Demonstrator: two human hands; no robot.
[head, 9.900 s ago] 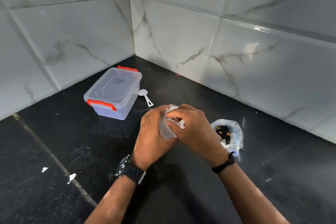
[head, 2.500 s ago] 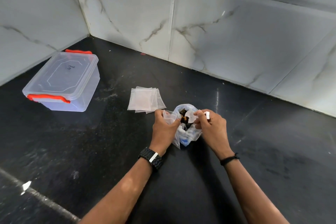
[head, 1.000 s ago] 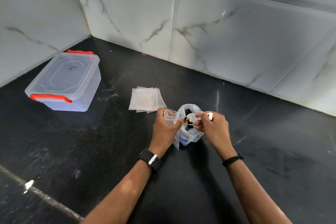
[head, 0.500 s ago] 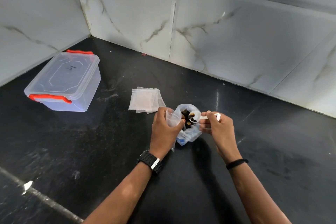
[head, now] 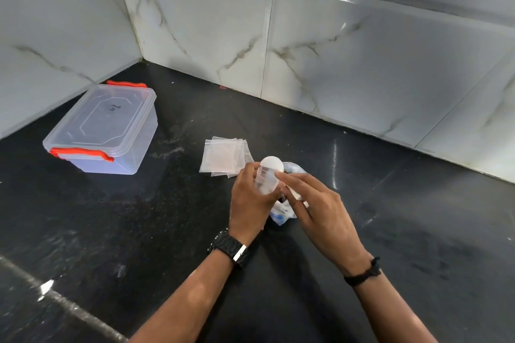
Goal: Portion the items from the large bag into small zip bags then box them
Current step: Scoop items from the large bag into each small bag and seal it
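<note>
My left hand [head: 250, 203] holds a small clear zip bag [head: 266, 182] upright at the middle of the black counter. My right hand [head: 315, 203] pinches a white plastic scoop [head: 271, 164] and tips its round bowl over the mouth of that small bag. The large clear bag [head: 281, 213] sits on the counter behind and under both hands, mostly hidden; its dark contents barely show. A stack of several empty small zip bags [head: 223, 157] lies flat just beyond my left hand. The clear box with orange latches [head: 103, 128] stands closed at the far left.
White marble-look tiled walls [head: 334, 50] meet in a corner behind the black counter [head: 139, 231]. A pale seam line crosses the counter at the lower left. I wear a black watch on the left wrist and a black band on the right.
My right hand lifted the scoop out of the large bag and swung it left over the small zip bag, which my left hand raised. The scoop's bowl is now turned over.
</note>
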